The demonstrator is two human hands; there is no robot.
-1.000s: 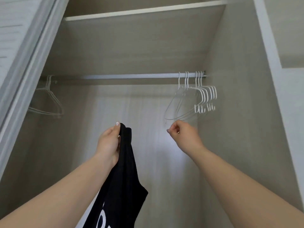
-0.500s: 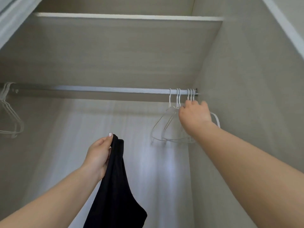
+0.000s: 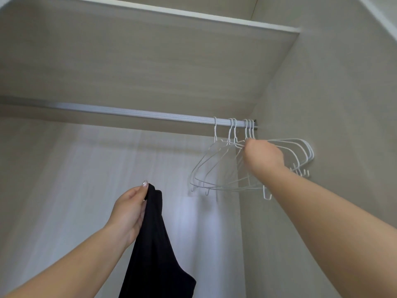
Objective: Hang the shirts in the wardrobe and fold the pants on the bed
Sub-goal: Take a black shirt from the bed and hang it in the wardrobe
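- Six or so white wire hangers (image 3: 223, 164) hang bunched at the right end of the rail (image 3: 129, 114), right of the frame's centre, hard against the wardrobe's side wall (image 3: 322, 104); pushed aside like that, they leave most of the rail bare for shirts.
- Right hand (image 3: 263, 157) is up among the hangers just under their hooks, curled closed, apparently to single one out; its fingers are turned away, so whether it has hold of a wire I cannot tell.
- Left hand (image 3: 130, 209), lower centre-left of the frame, is closed on the top edge of a black shirt (image 3: 154, 250), thumb up, pinching the fabric.
- Held high like this, the shirt hangs straight down below the hand, clear of the rail and ready to take a hanger.
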